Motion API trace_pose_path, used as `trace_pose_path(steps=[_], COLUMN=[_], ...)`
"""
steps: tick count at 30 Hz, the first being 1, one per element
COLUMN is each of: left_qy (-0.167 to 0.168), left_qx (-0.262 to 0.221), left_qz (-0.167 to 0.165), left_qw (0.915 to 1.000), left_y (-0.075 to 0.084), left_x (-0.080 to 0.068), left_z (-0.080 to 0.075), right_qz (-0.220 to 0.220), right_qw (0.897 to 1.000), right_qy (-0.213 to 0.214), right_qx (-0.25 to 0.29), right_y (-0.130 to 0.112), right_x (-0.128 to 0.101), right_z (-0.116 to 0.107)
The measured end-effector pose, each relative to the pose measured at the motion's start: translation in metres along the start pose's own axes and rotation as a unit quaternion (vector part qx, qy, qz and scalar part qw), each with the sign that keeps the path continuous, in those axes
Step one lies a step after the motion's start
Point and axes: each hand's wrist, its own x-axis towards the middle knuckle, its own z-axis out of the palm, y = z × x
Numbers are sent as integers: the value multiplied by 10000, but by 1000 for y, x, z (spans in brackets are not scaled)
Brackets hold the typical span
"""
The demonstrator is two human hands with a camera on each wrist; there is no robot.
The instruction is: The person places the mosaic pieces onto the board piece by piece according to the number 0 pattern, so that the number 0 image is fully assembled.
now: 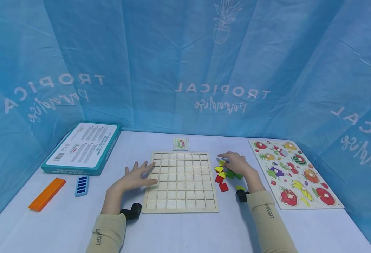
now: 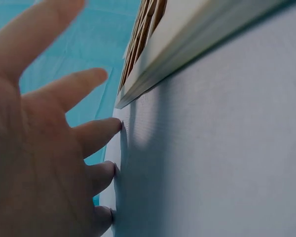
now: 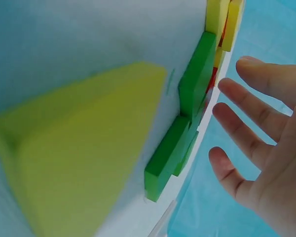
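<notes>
Just right of the square wooden grid board (image 1: pixel 180 182), small stiff, light-looking red, yellow and green wooden tiles (image 1: pixel 225 173) lie under the spread, empty right hand (image 1: pixel 236 162), likely best pinched by their edges, while the left hand (image 1: pixel 137 176) rests flat, fingers splayed, at the board's left rim.

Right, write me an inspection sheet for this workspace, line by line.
Surface: table under a pale cloth.
Job's things: wooden grid board, cells all bare; red, yellow and green pieces beside its right edge; small pattern card behind it.
Clutter: teal box, orange block, blue block, fruit puzzle.
Hands: left hand flat, fingers straight, at the board's left edge; right hand open over the pieces.
Cables: nothing seen.
Surroundings: blue printed backdrop.
</notes>
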Motion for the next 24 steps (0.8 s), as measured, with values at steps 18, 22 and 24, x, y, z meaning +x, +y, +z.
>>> trace_pose_path(steps=[18,22,24], left_qy=[11,2,-7], left_qx=[-20,-122,-180], left_qz=[23,65,93], left_qw=[10000,9999,9998], left_y=[-15,-17,-18], left_x=[2,3,3], left_z=[3,3,4], right_qz=[9,-61,-93], right_qw=[10000,9998,9996], right_qy=[-39,-42,-50], right_qx=[-71,-206,-261], right_y=[-4,-5,-5], right_x=[4,5,6], right_z=[3,3,3])
